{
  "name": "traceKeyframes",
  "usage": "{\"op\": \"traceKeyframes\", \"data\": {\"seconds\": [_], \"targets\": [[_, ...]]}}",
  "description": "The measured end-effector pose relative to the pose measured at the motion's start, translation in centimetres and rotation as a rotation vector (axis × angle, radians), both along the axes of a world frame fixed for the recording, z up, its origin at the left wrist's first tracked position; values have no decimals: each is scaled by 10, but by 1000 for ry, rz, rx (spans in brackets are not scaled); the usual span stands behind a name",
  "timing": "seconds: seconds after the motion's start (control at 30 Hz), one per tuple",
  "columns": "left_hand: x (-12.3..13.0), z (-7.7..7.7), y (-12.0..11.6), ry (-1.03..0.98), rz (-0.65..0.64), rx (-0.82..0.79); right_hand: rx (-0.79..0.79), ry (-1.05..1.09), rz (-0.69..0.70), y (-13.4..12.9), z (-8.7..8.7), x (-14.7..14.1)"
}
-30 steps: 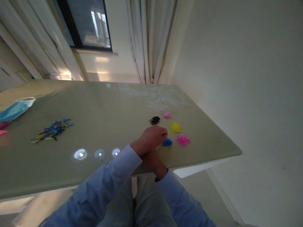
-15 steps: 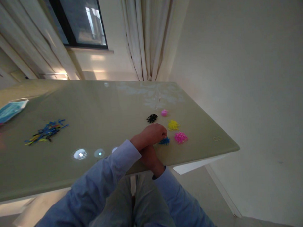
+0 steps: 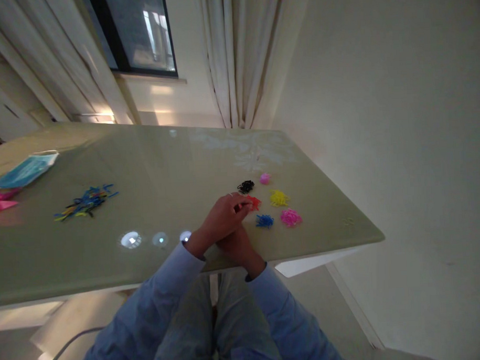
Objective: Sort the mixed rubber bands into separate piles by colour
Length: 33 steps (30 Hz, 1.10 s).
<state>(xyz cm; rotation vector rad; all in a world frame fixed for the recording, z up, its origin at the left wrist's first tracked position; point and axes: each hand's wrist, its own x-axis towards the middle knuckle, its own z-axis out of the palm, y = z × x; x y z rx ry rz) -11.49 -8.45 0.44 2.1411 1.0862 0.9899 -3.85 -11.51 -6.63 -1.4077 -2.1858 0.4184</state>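
Note:
My left hand [image 3: 222,217] lies across the top of my right one. Its fingers are bent and pinched together at the edge of a red pile [image 3: 254,202] of small thin pieces. Whatever it may hold is too small to make out. My right hand [image 3: 239,246] rests on the table near its front edge, with its fingers hidden under the left hand. Close by on the right are a blue pile [image 3: 264,221], a bright pink pile [image 3: 290,217] and a yellow pile [image 3: 279,198]. Just beyond the fingertips sit a black pile [image 3: 246,187] and a light pink clump [image 3: 265,178].
On the left of the glossy greenish table [image 3: 157,177] lies a mixed heap [image 3: 87,202] of blue, yellow and black strips. Farther left are a blue face mask [image 3: 27,170] and something pink [image 3: 0,201]. A wall [image 3: 400,143] runs along the right side.
My left hand has drawn back to the left, off the blue pile, uncovering it and the red pile. The right hand stays about where it was; the view has shifted slightly.

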Motion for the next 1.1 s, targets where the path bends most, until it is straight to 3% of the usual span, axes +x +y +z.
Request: {"op": "traceKeyframes", "data": {"seconds": [0.13,0.27,0.43,0.6,0.7,0.87,0.97,1.1], "targets": [[-45,-16,-17,-70,285,-26,-61,198,51,-6,17,5],[-102,-34,-34,-24,428,-66,-41,338,81,-9,23,8],[-155,-46,-56,4,490,-63,-16,165,107,-10,24,5],[-165,-47,-64,-209,414,-202,-99,-22,156,7,41,-12],[-163,-46,-66,-186,276,-240,-92,2,195,31,60,-40],[-162,-44,-70,-65,222,-168,-48,33,317,76,84,-125],[-165,-43,-69,-193,128,-240,3,-128,413,99,84,-183],[-168,-45,-68,-429,51,-382,28,-392,458,123,73,-242]]}}
